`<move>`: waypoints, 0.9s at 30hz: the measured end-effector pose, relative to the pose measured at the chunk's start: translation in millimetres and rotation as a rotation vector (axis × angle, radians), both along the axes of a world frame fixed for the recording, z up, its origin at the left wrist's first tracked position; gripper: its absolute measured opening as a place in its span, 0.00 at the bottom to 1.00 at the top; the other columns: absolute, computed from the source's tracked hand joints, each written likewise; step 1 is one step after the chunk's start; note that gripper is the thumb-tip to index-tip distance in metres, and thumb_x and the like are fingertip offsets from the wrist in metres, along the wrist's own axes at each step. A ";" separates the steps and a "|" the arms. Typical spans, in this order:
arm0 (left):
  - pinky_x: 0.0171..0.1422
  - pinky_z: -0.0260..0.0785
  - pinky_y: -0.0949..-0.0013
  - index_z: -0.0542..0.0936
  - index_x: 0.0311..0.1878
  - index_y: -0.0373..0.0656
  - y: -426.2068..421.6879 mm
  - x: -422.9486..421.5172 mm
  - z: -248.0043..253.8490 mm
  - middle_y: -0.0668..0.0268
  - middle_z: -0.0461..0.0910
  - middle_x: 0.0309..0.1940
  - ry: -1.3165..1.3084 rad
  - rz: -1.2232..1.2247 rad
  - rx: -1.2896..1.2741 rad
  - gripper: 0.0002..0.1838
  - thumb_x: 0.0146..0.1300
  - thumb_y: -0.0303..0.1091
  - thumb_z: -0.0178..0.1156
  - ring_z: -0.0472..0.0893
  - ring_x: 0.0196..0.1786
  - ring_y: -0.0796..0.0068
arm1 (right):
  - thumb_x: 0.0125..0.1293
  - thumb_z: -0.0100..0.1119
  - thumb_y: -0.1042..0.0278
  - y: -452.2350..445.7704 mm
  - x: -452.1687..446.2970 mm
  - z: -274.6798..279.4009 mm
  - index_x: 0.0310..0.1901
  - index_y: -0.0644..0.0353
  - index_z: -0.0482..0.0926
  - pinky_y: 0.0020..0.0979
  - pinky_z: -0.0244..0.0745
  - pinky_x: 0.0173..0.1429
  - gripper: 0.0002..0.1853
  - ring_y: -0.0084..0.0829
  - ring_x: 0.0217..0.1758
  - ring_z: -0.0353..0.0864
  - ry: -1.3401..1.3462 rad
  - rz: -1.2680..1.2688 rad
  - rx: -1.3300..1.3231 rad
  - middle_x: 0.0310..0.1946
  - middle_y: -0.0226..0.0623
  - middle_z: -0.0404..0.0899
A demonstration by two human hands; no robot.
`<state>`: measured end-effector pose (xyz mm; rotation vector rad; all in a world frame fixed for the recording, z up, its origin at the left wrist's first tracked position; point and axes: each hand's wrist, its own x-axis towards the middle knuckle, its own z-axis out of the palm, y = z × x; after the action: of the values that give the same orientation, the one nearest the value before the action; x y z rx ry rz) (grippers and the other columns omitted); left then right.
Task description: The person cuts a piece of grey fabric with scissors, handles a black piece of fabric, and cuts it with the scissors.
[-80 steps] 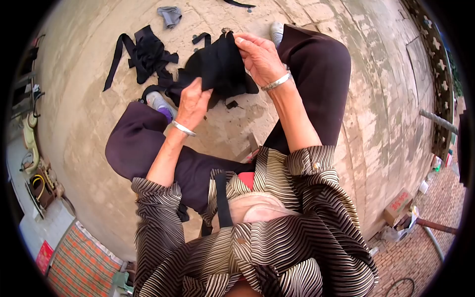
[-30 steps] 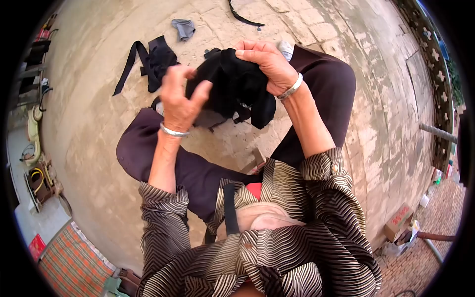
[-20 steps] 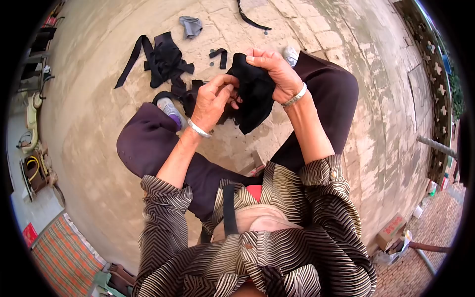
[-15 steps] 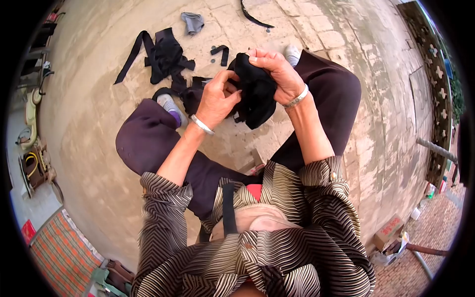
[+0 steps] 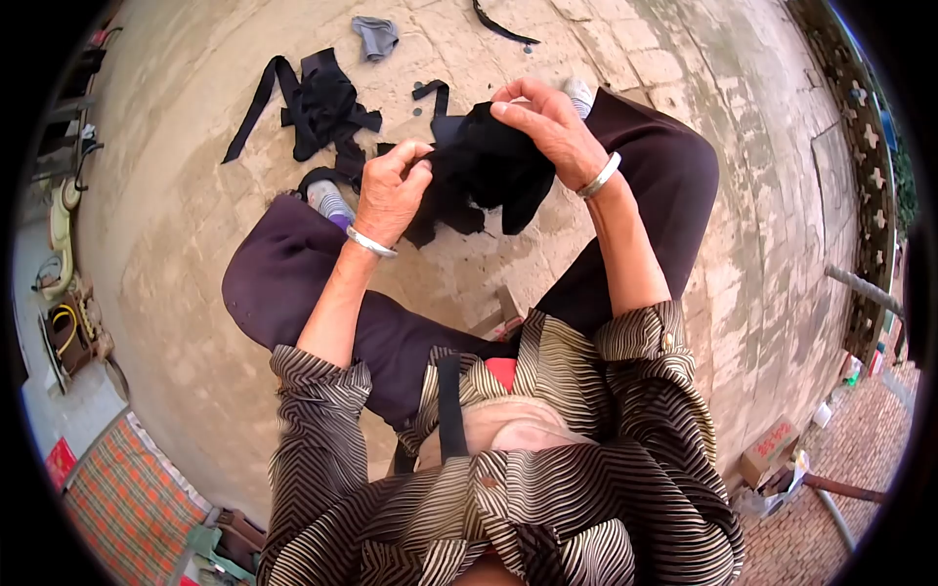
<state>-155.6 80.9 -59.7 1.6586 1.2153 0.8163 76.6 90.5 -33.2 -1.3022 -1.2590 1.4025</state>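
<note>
A bunched black cloth (image 5: 498, 166) hangs between my hands above the ground. My right hand (image 5: 552, 122) pinches its upper right edge between thumb and fingers. At the cloth's left side, my left hand (image 5: 394, 190) has thumb and fingertips closed on its edge. Beneath and to the left lie more dark cloth pieces, partly hidden by the left hand. A black cloth with long straps (image 5: 327, 105) rests on the ground at the upper left, below a small grey cloth (image 5: 375, 37). A short black strip (image 5: 435, 93) lies just beyond the held cloth.
My bent legs in dark trousers (image 5: 645, 186) frame the ground (image 5: 469, 278) on both sides. A curved black strip (image 5: 500, 24) lies at the top. On the right are a cardboard box (image 5: 769, 449) and a metal rod (image 5: 864, 287); a plaid cloth (image 5: 132, 503) is at lower left.
My left hand has moved left, away from the right hand, and the black cloth is now spread wider between them. The right hand has shifted slightly up.
</note>
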 end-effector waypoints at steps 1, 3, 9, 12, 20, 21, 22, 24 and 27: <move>0.28 0.62 0.75 0.78 0.38 0.35 -0.9 -1.4 2.6 0.68 0.69 0.19 -0.008 0.012 -0.003 0.05 0.59 0.25 0.57 0.66 0.23 0.85 | 0.63 0.64 0.57 -1.4 -0.5 -0.9 0.43 0.63 0.77 0.25 0.65 0.35 0.17 0.18 0.30 0.67 0.004 -0.002 -0.003 0.27 0.26 0.74; 0.29 0.60 0.77 0.78 0.37 0.35 -2.1 -4.8 3.5 0.73 0.68 0.20 -0.027 0.020 -0.030 0.05 0.61 0.25 0.56 0.65 0.24 0.87 | 0.60 0.66 0.53 -4.4 -2.6 -2.6 0.49 0.66 0.74 0.26 0.63 0.34 0.25 0.20 0.30 0.66 -0.176 0.051 0.038 0.26 0.30 0.72; 0.41 0.64 0.81 0.79 0.41 0.32 -2.4 -11.7 7.2 0.77 0.76 0.30 -0.083 0.028 -0.144 0.07 0.65 0.26 0.56 0.70 0.34 0.89 | 0.59 0.67 0.61 -21.6 -19.9 -19.9 0.47 0.68 0.74 0.27 0.72 0.38 0.22 0.23 0.30 0.72 -0.352 -0.180 0.445 0.24 0.34 0.75; 0.41 0.63 0.82 0.79 0.40 0.33 -4.2 -10.9 7.6 0.77 0.76 0.31 -0.155 0.059 -0.166 0.07 0.65 0.26 0.56 0.70 0.35 0.89 | 0.64 0.59 0.66 -42.5 -26.8 -11.8 0.28 0.68 0.80 0.23 0.72 0.30 0.13 0.19 0.23 0.74 0.022 -0.250 -0.078 0.21 0.32 0.78; 0.42 0.63 0.81 0.79 0.40 0.32 -17.9 -0.7 5.8 0.76 0.76 0.31 -0.209 -0.059 -0.318 0.07 0.62 0.25 0.54 0.70 0.35 0.89 | 0.67 0.57 0.48 -48.9 -58.2 -36.6 0.33 0.60 0.76 0.29 0.76 0.37 0.20 0.28 0.31 0.79 0.582 -0.196 -0.507 0.28 0.33 0.78; 0.41 0.63 0.81 0.79 0.40 0.32 -19.6 0.6 6.0 0.76 0.76 0.31 -0.182 -0.095 -0.328 0.08 0.61 0.24 0.53 0.70 0.35 0.89 | 0.67 0.57 0.48 -47.2 -57.8 -42.8 0.33 0.60 0.76 0.29 0.76 0.37 0.20 0.28 0.31 0.79 0.583 -0.200 -0.508 0.28 0.33 0.78; 0.41 0.63 0.81 0.79 0.40 0.32 -21.4 1.5 6.1 0.76 0.76 0.31 -0.183 -0.099 -0.330 0.08 0.61 0.24 0.53 0.70 0.35 0.89 | 0.66 0.57 0.48 -47.2 -58.2 -52.2 0.33 0.60 0.76 0.29 0.75 0.36 0.20 0.28 0.30 0.79 0.714 -0.245 -0.559 0.28 0.34 0.79; 0.40 0.62 0.81 0.78 0.42 0.32 -26.1 3.1 5.1 0.76 0.74 0.29 -0.117 -0.127 -0.350 0.09 0.61 0.24 0.53 0.69 0.34 0.89 | 0.64 0.62 0.56 -51.3 -58.9 -64.4 0.32 0.57 0.76 0.28 0.74 0.35 0.13 0.25 0.28 0.77 0.925 -0.320 -0.630 0.27 0.31 0.79; 0.37 0.60 0.81 0.77 0.44 0.33 -30.0 2.7 -5.3 0.76 0.72 0.29 -0.121 -0.158 -0.324 0.09 0.61 0.25 0.53 0.68 0.32 0.89 | 0.62 0.64 0.67 -55.4 -58.2 -72.1 0.31 0.55 0.76 0.28 0.73 0.34 0.06 0.22 0.26 0.76 0.879 -0.320 -0.548 0.26 0.27 0.78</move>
<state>-152.9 50.9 -64.9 1.3999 1.0555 0.5791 18.4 35.1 -105.3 -0.9477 -0.0766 1.8328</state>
